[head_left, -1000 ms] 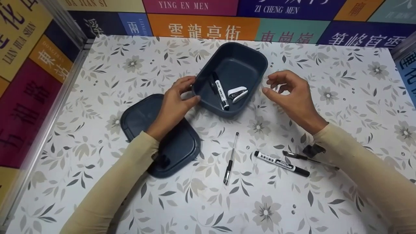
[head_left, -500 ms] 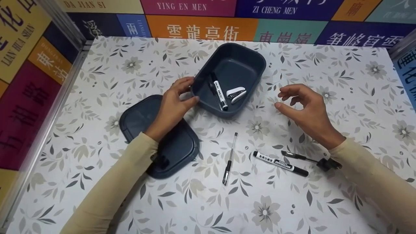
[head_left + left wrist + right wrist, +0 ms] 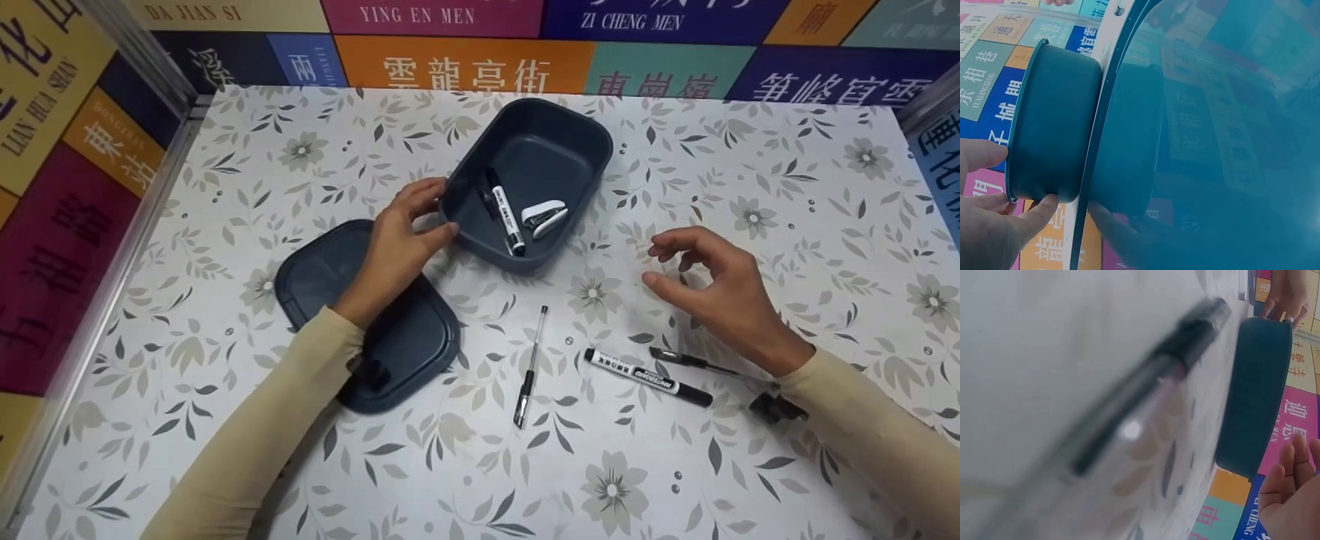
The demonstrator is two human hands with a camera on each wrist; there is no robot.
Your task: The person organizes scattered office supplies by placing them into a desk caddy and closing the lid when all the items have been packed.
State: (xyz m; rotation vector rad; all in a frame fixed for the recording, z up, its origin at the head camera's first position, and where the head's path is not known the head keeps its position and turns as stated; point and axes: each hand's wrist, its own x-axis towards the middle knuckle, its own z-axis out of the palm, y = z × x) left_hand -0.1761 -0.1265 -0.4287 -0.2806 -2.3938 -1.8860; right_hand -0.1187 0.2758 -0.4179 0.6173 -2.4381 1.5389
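My left hand [image 3: 397, 244] holds the near-left corner of a dark blue plastic box [image 3: 525, 259], fingers and thumb against its outside; the left wrist view shows fingertips on the box wall [image 3: 1055, 124]. Inside lie a black-and-white marker [image 3: 508, 219], a dark pen-like thing partly hidden beside it, and a small white stapler [image 3: 546, 217]. Over the table at the right, my right hand [image 3: 724, 292] is held with loosely bent fingers and nothing between them. Below it are a whiteboard marker [image 3: 649, 376] and a gel pen [image 3: 686, 358], whose far end is hidden at the sleeve.
The box's dark blue lid [image 3: 420, 345] lies flat under my left wrist. Another gel pen [image 3: 530, 367] lies between lid and marker. A flowered cloth covers the table [image 3: 480, 480]. Panels with printed characters [image 3: 465, 64] stand along the back and left.
My right hand has moved away from the box, right and toward me, its fingers still loosely bent. My left hand stays at the box corner; the box, lid and pens have not moved.
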